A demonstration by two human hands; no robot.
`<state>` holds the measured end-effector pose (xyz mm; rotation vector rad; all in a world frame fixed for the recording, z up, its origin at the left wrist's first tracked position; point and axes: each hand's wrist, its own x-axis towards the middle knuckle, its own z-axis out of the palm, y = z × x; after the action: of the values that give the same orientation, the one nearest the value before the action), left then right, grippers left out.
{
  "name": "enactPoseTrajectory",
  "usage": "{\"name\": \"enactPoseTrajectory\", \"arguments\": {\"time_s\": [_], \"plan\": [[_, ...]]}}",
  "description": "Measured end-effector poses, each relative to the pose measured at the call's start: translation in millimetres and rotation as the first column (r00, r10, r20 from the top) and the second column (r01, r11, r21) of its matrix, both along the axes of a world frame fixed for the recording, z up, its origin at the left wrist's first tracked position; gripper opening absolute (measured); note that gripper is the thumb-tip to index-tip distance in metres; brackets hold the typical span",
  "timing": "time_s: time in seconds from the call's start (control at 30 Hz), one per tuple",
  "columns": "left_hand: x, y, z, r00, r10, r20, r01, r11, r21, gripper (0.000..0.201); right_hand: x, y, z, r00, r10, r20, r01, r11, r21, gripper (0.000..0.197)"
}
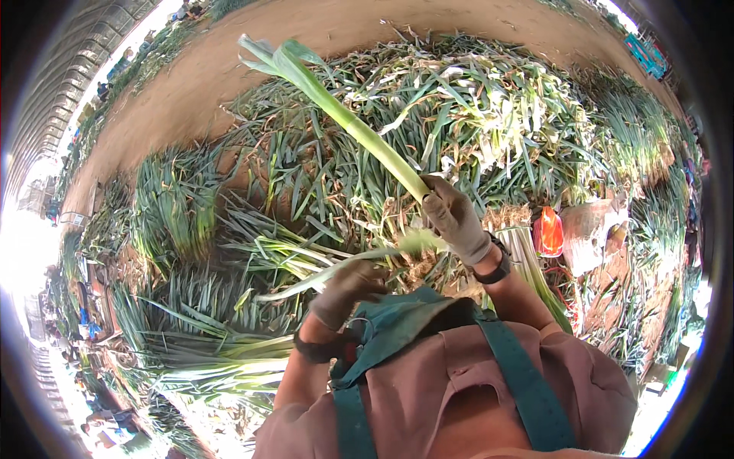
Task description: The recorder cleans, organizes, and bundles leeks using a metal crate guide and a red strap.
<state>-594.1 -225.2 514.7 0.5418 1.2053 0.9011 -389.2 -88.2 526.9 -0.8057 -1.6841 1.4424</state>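
The person's chest, in a pinkish shirt and teal apron bib [397, 325], fills the near foreground and hides the lower forearms and whatever lies beneath them. The fisheye bends the far edges, and the left side burns out to white, so little can be made out there.

The ground is bare brown soil [229, 69] at the far side, nearly covered nearer in by heaps of cut green leeks [474, 115], with neater bundles [176, 206] lying at left.

The right hand [456, 218], in a dirty pale work glove, is closed in a fist around the pale base of a long green leek stalk [348, 122] that slants up to the far left. The left hand [348, 291], in a dark soiled glove, curls around a stripped pale green leaf [336, 268], though its fingertips are hard to see.
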Motion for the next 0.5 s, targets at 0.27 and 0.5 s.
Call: {"name": "enactPoseTrajectory", "arguments": {"time_s": [0.27,0.5], "plan": [[-55.2,91.1,18.8,0.923,0.369,0.111,-0.347,0.671,0.656,0.063,33.9,-10.7,-17.4,0.941,0.228,-0.250,-0.316,0.857,-0.407,0.051],[-13.8,108.9,72.6,0.885,0.458,0.086,-0.395,0.639,0.660,0.040,21.3,-3.9,-20.7,0.970,0.026,0.241,-0.083,0.970,0.227,0.034]]}}
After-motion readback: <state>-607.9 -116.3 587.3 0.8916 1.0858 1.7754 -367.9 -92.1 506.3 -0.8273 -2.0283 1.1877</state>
